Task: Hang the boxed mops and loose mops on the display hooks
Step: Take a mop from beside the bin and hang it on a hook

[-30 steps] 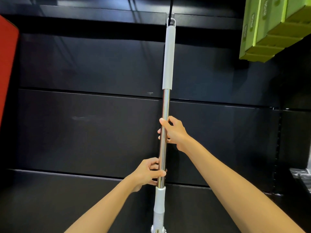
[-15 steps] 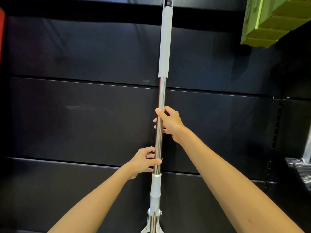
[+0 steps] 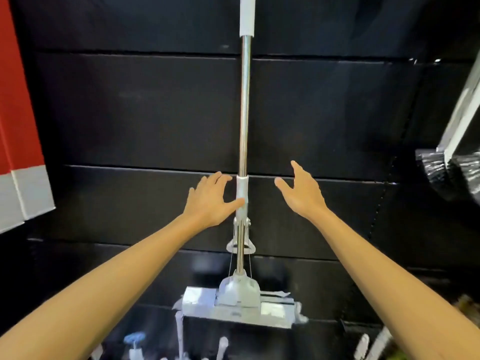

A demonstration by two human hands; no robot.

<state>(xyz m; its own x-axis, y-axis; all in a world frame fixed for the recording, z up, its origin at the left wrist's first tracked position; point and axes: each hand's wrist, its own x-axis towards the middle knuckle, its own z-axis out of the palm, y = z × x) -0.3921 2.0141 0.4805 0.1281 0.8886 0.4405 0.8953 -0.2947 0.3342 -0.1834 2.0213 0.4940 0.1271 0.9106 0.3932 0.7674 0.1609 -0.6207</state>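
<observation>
One loose mop apparently hung, top and hook out of view; left hand released, thumb against the shaft, right hand spread, grasping nothing; other mops likely remaining.

Left hand and right hand reach forward side by side — fingers spread and relaxed.

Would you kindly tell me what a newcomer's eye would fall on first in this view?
The loose mop stands upright in mid-frame against the black wall panels, its flat silver head at the bottom. On either side of it are two open hands: the left hand has its thumb against the grey collar, and the right hand is clear of the mop. A red panel marks the left edge.
</observation>
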